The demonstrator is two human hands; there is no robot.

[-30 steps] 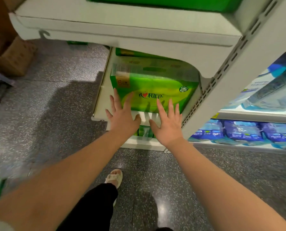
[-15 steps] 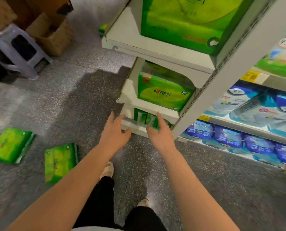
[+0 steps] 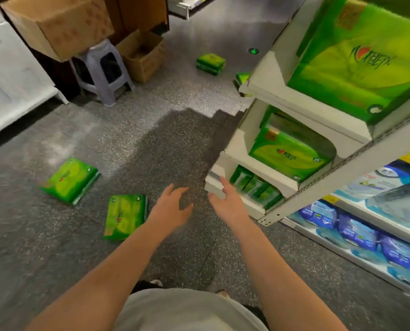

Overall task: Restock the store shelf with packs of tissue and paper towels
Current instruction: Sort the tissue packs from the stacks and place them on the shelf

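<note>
Speckled grey floor (image 3: pixel 151 144), taking up most of the view. White store shelf unit (image 3: pixel 304 111) at right, several tiers: top tier carries a large green tissue pack (image 3: pixel 357 58); the tier below carries a medium green tissue pack (image 3: pixel 287 154) set back from the front lip; the tier under that carries a row of small green packs (image 3: pixel 254 185) standing on edge. Adjoining side shelves (image 3: pixel 376 256) at far right, stocked with blue and white wrapped packs (image 3: pixel 357 230). Large cardboard box (image 3: pixel 58 22) at upper left, resting on a grey plastic stool (image 3: pixel 101 70); a smaller open cardboard box (image 3: pixel 144 56) on the floor just beside the stool. Loose green tissue packs lying flat on the floor: one at left (image 3: pixel 70 180), one nearer the person (image 3: pixel 125 216) just left of the left forearm, one far back in the aisle (image 3: pixel 211 63), and one partly hidden behind the shelf corner (image 3: pixel 242 78). Person's grey shirt front (image 3: pixel 187 311) at bottom edge. Left hand (image 3: pixel 170 209) held out over the floor, fingers spread and relaxed, gripping nothing. Right hand (image 3: pixel 228 204) alongside it, fingers extended toward the lower shelf edge, likewise empty; whether the fingertips touch the shelf cannot be told. The two hands are apart.
</note>
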